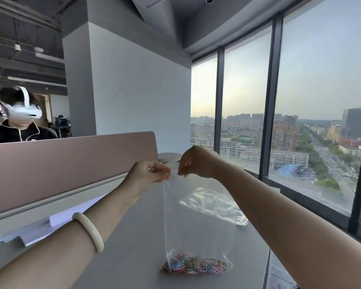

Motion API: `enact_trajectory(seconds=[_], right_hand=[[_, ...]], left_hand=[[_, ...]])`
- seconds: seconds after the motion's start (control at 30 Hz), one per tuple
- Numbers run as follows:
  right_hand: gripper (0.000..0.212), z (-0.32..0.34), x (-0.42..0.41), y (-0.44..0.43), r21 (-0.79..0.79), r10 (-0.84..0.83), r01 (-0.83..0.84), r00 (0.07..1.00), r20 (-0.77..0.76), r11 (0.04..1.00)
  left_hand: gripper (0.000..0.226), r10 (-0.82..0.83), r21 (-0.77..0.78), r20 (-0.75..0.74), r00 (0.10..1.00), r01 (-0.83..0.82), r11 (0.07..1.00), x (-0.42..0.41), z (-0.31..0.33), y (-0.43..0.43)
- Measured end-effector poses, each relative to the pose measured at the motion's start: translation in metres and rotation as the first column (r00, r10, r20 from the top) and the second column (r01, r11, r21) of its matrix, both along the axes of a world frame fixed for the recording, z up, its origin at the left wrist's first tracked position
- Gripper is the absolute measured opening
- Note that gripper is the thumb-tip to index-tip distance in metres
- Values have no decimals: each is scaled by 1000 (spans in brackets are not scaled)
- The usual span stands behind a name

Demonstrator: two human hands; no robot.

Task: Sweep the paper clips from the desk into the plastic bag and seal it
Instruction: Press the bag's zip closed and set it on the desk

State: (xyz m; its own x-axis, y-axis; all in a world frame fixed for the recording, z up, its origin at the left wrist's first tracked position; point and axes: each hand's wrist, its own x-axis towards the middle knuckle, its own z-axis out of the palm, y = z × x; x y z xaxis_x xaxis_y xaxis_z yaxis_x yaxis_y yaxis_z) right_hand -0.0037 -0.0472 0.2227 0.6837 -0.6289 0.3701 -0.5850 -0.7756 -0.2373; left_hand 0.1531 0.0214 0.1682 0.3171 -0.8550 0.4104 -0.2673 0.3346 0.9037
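Observation:
A clear plastic bag [196,222] hangs upright above the grey desk [133,236], its bottom resting on the desk. Many coloured paper clips [194,266] lie heaped in the bottom of the bag. My left hand [149,172] pinches the bag's top edge at its left end. My right hand [196,161] pinches the same edge just to the right, on the thin red zip strip [174,168]. The two hands are a few centimetres apart. No loose clips show on the desk.
A pink divider panel [67,165] runs along the desk's far side, with white papers [56,222] below it. A person wearing a white headset [19,122] sits behind the divider. Tall windows [300,101] stand to the right. Another clear bag [242,220] lies behind the held one.

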Motion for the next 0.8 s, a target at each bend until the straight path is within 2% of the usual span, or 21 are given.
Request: enact_trajectory(seconds=[0.13, 0.3, 0.37, 0.43, 0.5, 0.57, 0.8], right_hand=[[18, -1, 0, 0, 20, 29, -29, 999, 15, 999], [22, -2, -2, 1, -28, 44, -45, 999, -10, 999], [17, -1, -2, 3, -31, 51, -51, 999, -5, 998], [3, 2, -5, 5, -23, 45, -45, 999, 1, 999], [12, 4, -13, 4, -19, 35, -35, 999, 24, 999], [11, 4, -20, 0, -22, 26, -25, 1000, 17, 999], [9, -2, -24, 5, -110, 27, -29, 1000, -16, 994]], left_hand=[[15, 11, -20, 11, 1000, -11, 1000, -2, 0, 2], [12, 19, -29, 138, 990, -15, 999, -10, 5, 7], [18, 9, -33, 227, 974, -1, 999, -13, 9, 8], [20, 40, -43, 289, 957, -29, 999, -14, 10, 8], [18, 57, -42, 266, 962, -48, 998, -13, 10, 7], [17, 33, -23, 211, 977, -29, 999, -10, 10, 7], [16, -12, -5, 268, 963, 14, 1000, -19, 12, 3]])
